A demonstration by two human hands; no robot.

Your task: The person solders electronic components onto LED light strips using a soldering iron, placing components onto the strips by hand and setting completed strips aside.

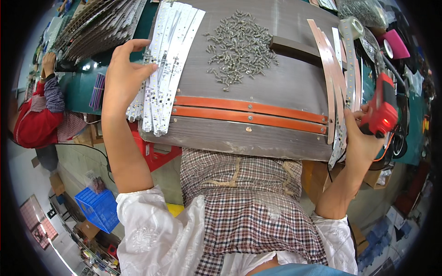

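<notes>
On grey board, left hand [123, 76] touches white LED strips [166, 60].

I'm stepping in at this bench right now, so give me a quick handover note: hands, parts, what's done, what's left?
Left hand: open, fingertips on the stack of white LED strips at the board's left end.
Right hand: gripping the red electric screwdriver at the right edge.
Screws lie piled loose on the grey board. Two orange strips lie along its near edge, with screw heads visible.
No white strip is laid in place yet.
</notes>
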